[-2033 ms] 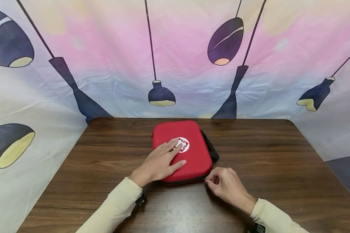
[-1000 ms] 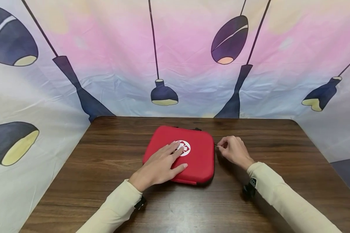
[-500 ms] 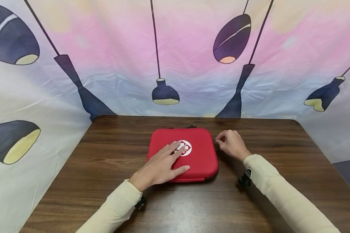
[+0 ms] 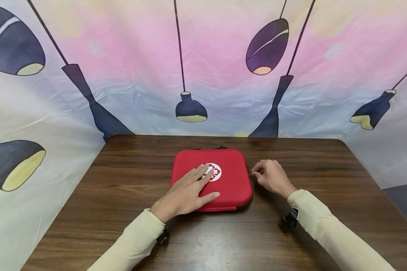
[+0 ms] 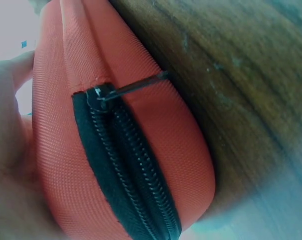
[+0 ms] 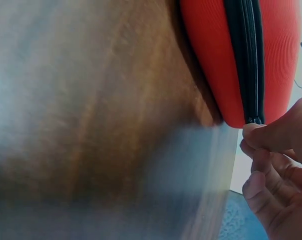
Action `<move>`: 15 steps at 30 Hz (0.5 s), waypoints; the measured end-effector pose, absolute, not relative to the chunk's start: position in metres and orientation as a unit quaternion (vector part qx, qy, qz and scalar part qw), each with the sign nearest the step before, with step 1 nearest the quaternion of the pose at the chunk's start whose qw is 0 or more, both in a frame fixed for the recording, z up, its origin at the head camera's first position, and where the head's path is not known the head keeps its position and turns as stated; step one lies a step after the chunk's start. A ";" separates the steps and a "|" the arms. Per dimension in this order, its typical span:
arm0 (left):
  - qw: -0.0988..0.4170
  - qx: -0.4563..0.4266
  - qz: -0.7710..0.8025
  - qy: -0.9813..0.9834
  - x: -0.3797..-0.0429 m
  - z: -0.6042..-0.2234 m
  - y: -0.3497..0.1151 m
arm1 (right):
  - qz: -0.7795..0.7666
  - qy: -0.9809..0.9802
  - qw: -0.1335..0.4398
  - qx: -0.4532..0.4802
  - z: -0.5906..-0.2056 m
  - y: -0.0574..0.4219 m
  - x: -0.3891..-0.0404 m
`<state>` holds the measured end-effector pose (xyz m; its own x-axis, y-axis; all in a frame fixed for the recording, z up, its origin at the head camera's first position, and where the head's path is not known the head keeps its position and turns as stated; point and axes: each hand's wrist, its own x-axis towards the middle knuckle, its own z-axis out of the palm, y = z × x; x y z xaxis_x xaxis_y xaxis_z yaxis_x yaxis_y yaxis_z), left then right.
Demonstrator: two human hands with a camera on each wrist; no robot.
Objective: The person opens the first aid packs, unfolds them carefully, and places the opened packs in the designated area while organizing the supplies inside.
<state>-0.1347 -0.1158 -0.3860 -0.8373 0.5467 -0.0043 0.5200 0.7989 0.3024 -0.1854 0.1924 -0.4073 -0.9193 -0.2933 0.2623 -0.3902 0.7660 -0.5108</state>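
Red case (image 4: 228, 190) sits apart from table edges (image 4: 308, 141), left hand (image 4: 185, 192) spread atop, right hand (image 4: 270, 177) pinching zipper pull (image 4: 250, 172).

Red case (image 4: 228, 188): rounded corners, woven-textured shell, lying flat on the wooden table (image 4: 122, 180), lid down
Emblem (image 4: 216, 172): round, white and red, partly under the left hand (image 4: 184, 194)
Black zip (image 5: 128, 165): along the side, 2 rows of teeth showing
Dark pull (image 5: 140, 84): sticking out at 1 end
Zip slider (image 6: 254, 120): pinched by the right hand (image 4: 271, 177)
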 end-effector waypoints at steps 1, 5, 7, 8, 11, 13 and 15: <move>0.046 0.281 0.146 0.947 -0.135 -0.386 -0.116 | 0.290 -0.935 0.087 0.186 -0.408 0.193 -0.183; 0.049 0.281 0.143 0.948 -0.135 -0.387 -0.116 | 0.289 -0.933 0.094 0.193 -0.409 0.194 -0.174; 0.051 0.280 0.142 0.948 -0.135 -0.386 -0.116 | 0.287 -0.933 0.095 0.196 -0.410 0.195 -0.169; 0.052 0.280 0.142 0.948 -0.135 -0.386 -0.116 | 0.286 -0.933 0.096 0.196 -0.410 0.195 -0.167; 0.050 0.283 0.143 0.947 -0.135 -0.387 -0.116 | 0.288 -0.932 0.097 0.199 -0.410 0.196 -0.159; 0.047 0.284 0.144 0.947 -0.135 -0.387 -0.116 | 0.289 -0.931 0.097 0.202 -0.410 0.196 -0.155; 0.045 0.285 0.145 0.947 -0.135 -0.387 -0.116 | 0.288 -0.930 0.097 0.207 -0.410 0.196 -0.151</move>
